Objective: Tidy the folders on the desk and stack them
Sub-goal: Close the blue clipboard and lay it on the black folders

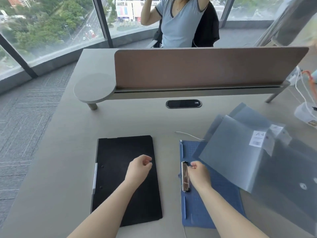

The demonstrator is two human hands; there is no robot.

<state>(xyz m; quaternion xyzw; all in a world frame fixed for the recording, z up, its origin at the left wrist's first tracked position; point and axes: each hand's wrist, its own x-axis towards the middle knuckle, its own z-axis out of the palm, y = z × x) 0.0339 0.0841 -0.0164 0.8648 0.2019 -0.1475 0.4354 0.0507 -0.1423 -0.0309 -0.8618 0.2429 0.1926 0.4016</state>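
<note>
A black folder (120,182) lies flat on the desk, left of centre. My left hand (139,170) hovers over its right half with the fingers loosely curled and nothing in them. To the right lies a blue folder (211,212) with a metal clip (185,176) along its left side. My right hand (199,172) rests on this folder, fingertips pinched at the top of the clip. Translucent grey-blue folders (240,152) lie fanned and overlapping at the right, covering the blue folder's upper right part. One bears an A4 label.
A brown divider panel (197,67) on a raised shelf crosses the desk's far side, with a cable port (183,103) below it. A person sits beyond it. White cables and a plastic container (305,114) are at the right edge. A thin white cord (187,134) lies by the folders.
</note>
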